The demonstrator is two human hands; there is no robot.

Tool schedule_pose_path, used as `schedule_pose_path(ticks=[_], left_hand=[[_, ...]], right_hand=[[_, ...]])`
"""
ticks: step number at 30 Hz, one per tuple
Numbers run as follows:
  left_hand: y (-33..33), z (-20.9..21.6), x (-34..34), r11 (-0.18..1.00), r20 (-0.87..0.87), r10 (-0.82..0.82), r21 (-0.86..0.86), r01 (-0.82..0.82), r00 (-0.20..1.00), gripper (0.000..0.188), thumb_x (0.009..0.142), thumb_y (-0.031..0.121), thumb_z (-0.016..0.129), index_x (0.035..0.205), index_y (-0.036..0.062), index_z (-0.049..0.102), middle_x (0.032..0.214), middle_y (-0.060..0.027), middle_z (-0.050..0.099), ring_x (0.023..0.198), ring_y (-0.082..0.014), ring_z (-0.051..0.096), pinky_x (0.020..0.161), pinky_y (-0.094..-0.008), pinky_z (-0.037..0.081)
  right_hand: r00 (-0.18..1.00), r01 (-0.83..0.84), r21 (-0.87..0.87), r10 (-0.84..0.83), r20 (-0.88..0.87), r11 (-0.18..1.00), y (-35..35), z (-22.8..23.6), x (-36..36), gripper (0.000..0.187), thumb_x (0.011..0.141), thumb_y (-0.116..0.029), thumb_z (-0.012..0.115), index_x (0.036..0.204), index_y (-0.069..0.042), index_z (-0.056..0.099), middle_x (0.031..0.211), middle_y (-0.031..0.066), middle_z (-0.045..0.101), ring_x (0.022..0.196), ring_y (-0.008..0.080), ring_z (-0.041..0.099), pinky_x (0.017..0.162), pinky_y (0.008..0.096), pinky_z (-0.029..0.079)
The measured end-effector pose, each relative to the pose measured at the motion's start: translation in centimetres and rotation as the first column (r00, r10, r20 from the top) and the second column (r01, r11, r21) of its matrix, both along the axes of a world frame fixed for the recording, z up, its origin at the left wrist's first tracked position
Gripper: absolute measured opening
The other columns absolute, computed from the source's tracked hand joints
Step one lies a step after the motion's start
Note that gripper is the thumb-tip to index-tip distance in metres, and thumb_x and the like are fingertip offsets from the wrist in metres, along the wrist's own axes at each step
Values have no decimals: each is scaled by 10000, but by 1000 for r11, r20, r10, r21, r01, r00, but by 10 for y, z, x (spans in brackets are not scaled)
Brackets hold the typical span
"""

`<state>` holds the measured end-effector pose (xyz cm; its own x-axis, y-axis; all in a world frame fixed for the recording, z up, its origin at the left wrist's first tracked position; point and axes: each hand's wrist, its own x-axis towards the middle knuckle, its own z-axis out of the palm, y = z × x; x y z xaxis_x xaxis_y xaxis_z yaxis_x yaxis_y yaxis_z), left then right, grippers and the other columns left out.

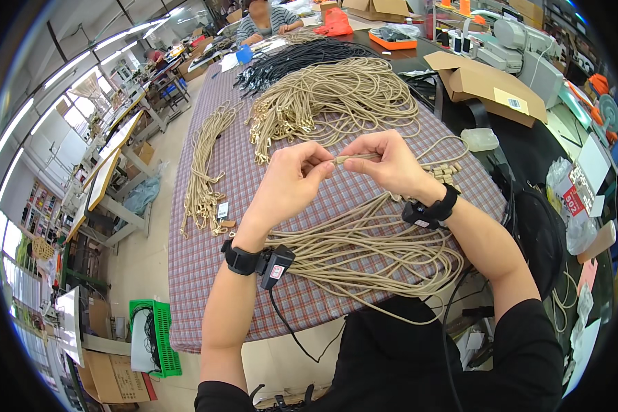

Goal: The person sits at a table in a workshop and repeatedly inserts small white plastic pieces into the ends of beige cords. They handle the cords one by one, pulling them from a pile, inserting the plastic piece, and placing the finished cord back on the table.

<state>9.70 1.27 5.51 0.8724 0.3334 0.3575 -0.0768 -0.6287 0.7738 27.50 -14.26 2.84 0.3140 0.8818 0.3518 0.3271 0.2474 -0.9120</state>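
My left hand (pixel 290 180) and my right hand (pixel 390 165) meet above the middle of the table, thumbs and forefingers pinched. Between their fingertips is a small beige piece (pixel 340 160) on a beige cord; its exact form is partly hidden by my fingers. The cord (pixel 443 142) appears to run out behind my right hand and loop to the right. Several short beige pieces (pixel 448 173) lie in a cluster beside my right wrist. Under my forearms spreads a bundle of beige cords (pixel 364 250).
Beyond my hands lie a big heap of beige cords (pixel 343 93) with brass-coloured hooks and a heap of black cords (pixel 302 58). A smaller hooked bundle (pixel 209 151) lies left. An open cardboard box (pixel 487 89) stands right. A person (pixel 271 24) sits at the far end.
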Motion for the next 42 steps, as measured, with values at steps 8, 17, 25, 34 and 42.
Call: schedule_pose_path(ticks=[8,17,25,34,42], left_hand=[[-1,3,0,1000,-69,-8,27,10,998,117,990,-22,732,1103,-50,718,987,-72,770,883,-97,718,789,-252,587],[-5,9,-3,978,12,92,187,-92,996,102,921,-42,763,991,-25,690,877,-54,733,781,-96,659,721,-275,531],[-9,6,-1,999,11,36,-10,-36,999,107,937,2,779,1015,-10,706,871,-31,726,791,-93,647,728,-273,525],[8,-7,4,991,-121,-72,-125,56,990,92,1050,61,678,1081,-16,718,893,8,706,817,-66,627,740,-241,515],[24,-26,9,893,62,-252,-369,257,966,113,1068,60,640,1116,-7,717,926,15,688,857,-64,589,799,-253,502]], right_hand=[[999,20,-9,-19,50,1000,0,0,-2,198,939,-128,844,1077,13,826,942,63,816,869,76,719,798,266,579],[992,12,-29,-8,127,1000,-1,-4,-2,228,982,-150,809,1157,-3,801,901,39,776,808,73,668,740,280,551],[970,3,110,-30,243,994,3,-9,4,153,965,-108,774,1057,14,783,908,81,791,836,150,729,780,339,565],[962,-3,139,-35,270,990,-2,-5,-2,131,955,-95,767,1020,18,785,880,104,788,816,165,734,757,338,568],[991,-114,82,108,76,990,-5,-4,-1,147,1021,-108,751,1097,16,770,914,21,744,846,80,653,784,274,542]])
